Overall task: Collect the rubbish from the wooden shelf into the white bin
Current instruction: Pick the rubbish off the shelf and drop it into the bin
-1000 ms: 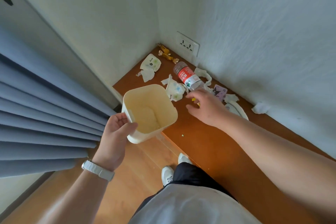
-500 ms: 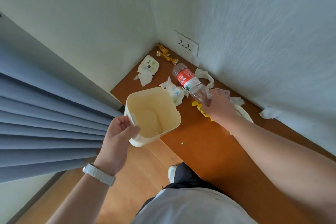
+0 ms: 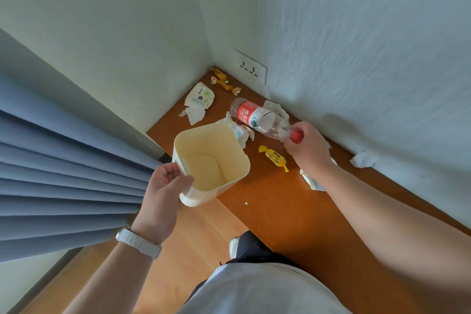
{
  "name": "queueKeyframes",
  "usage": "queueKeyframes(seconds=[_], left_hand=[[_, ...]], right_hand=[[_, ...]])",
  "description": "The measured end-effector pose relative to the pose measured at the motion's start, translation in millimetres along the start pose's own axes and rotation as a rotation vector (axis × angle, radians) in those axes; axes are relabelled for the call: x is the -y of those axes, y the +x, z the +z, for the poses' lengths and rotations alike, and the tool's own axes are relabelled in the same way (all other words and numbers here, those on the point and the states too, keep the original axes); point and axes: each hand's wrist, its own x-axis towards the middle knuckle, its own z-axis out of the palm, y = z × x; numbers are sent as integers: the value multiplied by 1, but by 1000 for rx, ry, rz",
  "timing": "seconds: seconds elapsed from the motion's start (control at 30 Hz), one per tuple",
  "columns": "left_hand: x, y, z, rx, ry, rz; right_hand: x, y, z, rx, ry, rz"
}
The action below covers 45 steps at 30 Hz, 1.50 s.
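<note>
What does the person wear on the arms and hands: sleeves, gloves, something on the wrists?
The left forearm and the right forearm are bare; no sleeve shows. The left hand and the right hand wear no gloves, and no ring is visible. On the left wrist sits a white wristband with a segmented strap, perhaps a watch; its face is hidden. The right wrist carries nothing.

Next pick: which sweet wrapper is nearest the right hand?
The bright yellow twisted sweet wrapper beside the right hand; the gold wrappers lie in the corner.
</note>
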Motion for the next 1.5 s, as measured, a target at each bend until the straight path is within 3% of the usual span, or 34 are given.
queueKeyframes(seconds=[0.5,0.67,0.97,1.27,1.5], left_hand=[[-14,-49,-24,4,-25,88],[-11,-61,-32,6,-17,95],[-15,-78,-31,-27,-29,115],[-21,-98,-7,9,-12,144],[-22,-111,13,-17,49,151]], right_hand=[[107,-69,-84,-268,450,-160],[139,-102,-99,-152,602,-227],[138,-129,-121,23,600,-327],[125,-139,-105,322,300,-389],[107,-143,-94,359,186,-433]])
